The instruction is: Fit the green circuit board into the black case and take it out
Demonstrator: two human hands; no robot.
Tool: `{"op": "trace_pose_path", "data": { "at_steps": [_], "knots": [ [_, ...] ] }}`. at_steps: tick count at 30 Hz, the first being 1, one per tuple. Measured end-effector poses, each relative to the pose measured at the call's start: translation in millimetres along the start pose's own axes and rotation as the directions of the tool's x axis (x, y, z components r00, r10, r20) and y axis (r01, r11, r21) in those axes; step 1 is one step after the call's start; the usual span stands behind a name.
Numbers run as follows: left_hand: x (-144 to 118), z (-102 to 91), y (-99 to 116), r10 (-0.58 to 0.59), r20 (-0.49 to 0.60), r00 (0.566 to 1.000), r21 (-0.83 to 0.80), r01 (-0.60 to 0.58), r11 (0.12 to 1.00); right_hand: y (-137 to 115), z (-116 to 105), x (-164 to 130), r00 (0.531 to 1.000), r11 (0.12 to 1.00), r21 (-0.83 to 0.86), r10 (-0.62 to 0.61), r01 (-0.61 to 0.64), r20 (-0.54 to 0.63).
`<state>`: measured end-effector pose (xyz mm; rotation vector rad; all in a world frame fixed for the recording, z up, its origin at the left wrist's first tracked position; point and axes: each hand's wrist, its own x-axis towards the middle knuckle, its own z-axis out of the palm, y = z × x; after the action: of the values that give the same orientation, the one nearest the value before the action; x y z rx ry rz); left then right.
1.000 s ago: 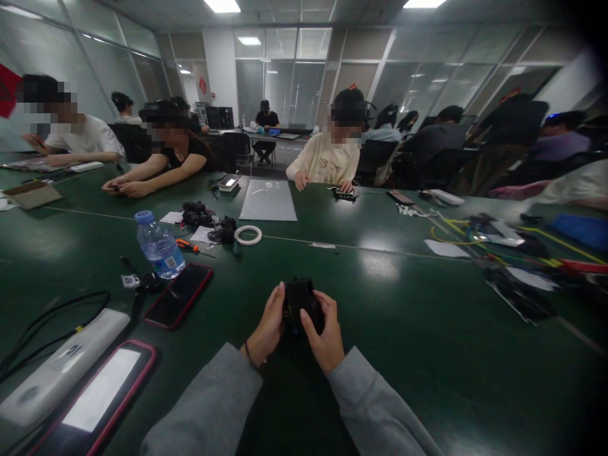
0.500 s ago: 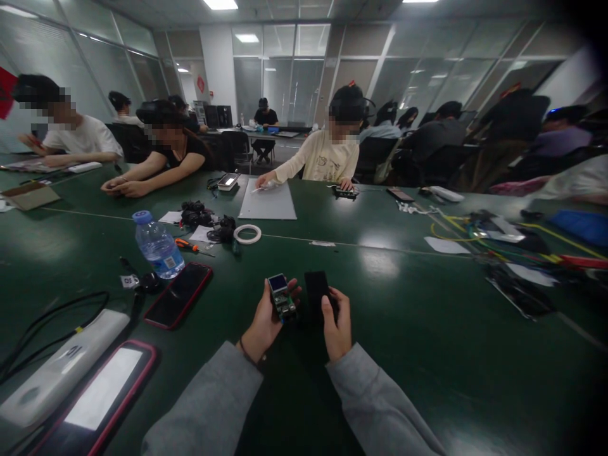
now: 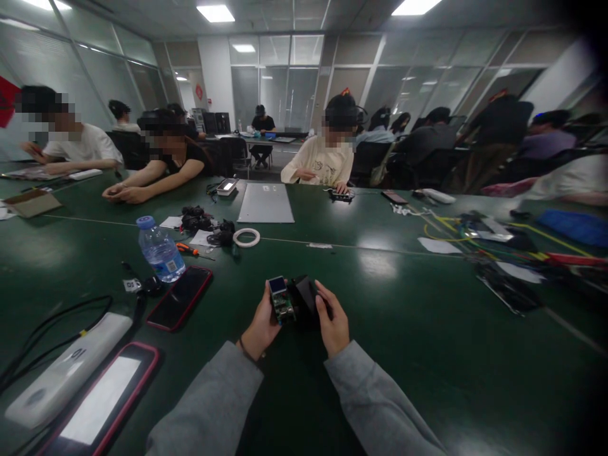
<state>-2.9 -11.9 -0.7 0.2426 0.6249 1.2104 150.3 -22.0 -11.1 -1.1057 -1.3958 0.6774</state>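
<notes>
My left hand (image 3: 259,326) holds a small green circuit board with a little bluish screen (image 3: 279,299) upright above the green table (image 3: 408,316). My right hand (image 3: 332,323) grips a black case shell (image 3: 304,296), tilted and pressed against the right side of the board. Both hands sit close together near the table's front edge, grey sleeves behind them.
To my left lie a red-edged phone (image 3: 178,297), a water bottle (image 3: 160,250), a second phone with a lit screen (image 3: 102,402), a white power bank (image 3: 66,370) and black cables. A tape roll (image 3: 246,237) and grey mat (image 3: 265,203) lie further out. Several people sit around the table; wires clutter the right.
The black unit was first held whole in both hands, then came apart into board and shell. Now the shell has swung back against the board's side.
</notes>
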Motion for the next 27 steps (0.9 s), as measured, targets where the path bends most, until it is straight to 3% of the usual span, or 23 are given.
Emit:
{"op": "trace_pose_path", "data": {
  "at_steps": [6,11,19,24,27],
  "knots": [
    [-3.7,3.9,0.7,-0.033,0.01,0.999,-0.006,0.033,0.999,-7.1,-0.3,-3.4,0.995,0.985,-0.148,-0.085,0.093,0.056],
    [-3.3,3.9,0.7,0.014,0.012,1.0,-0.026,-0.014,1.0,-3.0,0.1,-5.9,0.985,0.902,-0.398,-0.174,0.167,0.019],
    [0.1,0.5,3.3,-0.04,0.096,0.995,0.01,0.039,0.999,19.5,-4.5,-3.4,0.997,0.901,-0.434,-0.031,-0.003,-0.071],
    [0.1,-0.3,8.6,-0.066,0.093,0.994,0.006,0.065,0.998,14.6,-5.0,-4.7,0.997,0.899,-0.437,-0.016,-0.019,-0.077],
    [2.1,-3.9,14.1,-0.052,0.094,0.994,-0.051,0.057,0.997,8.5,0.6,-6.8,0.997,0.874,-0.485,-0.062,0.032,-0.047]
  ]
}}
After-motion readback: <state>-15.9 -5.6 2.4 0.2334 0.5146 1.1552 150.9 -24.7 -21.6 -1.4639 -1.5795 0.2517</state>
